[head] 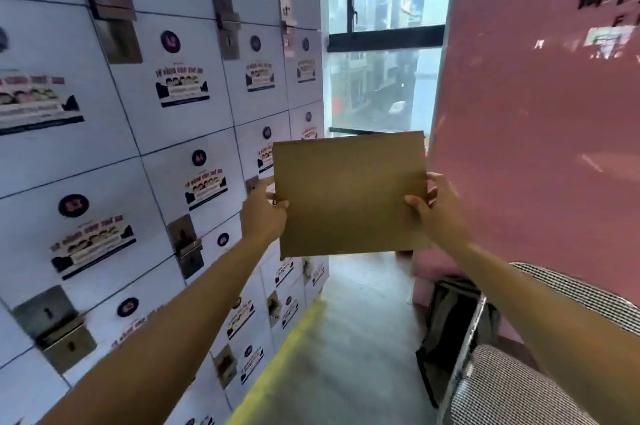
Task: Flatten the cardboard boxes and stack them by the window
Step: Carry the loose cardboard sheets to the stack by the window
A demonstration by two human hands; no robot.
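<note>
We hold one flattened cardboard box [349, 194] upright at arm's length in a narrow aisle, its plain brown face toward us, with the window [384, 39] straight ahead beyond it. Our two hands share the load: the left hand [265, 216] pinches the box's left edge, thumb on the near face and fingers curled behind, and the right hand [438, 209] grips the right edge the same way, its fingertips showing past the rim. The box hangs in the air, clear of the grey floor [349, 338], between a white locker wall [145, 133] on our left and one glossy pink panel [540, 133] on our right. We count two glass panes in the window, one above the other, split by a dark frame bar. Locker doors carry printed stickers and brown key plates. At lower right sits one checked-fabric seat [512, 386].
</note>
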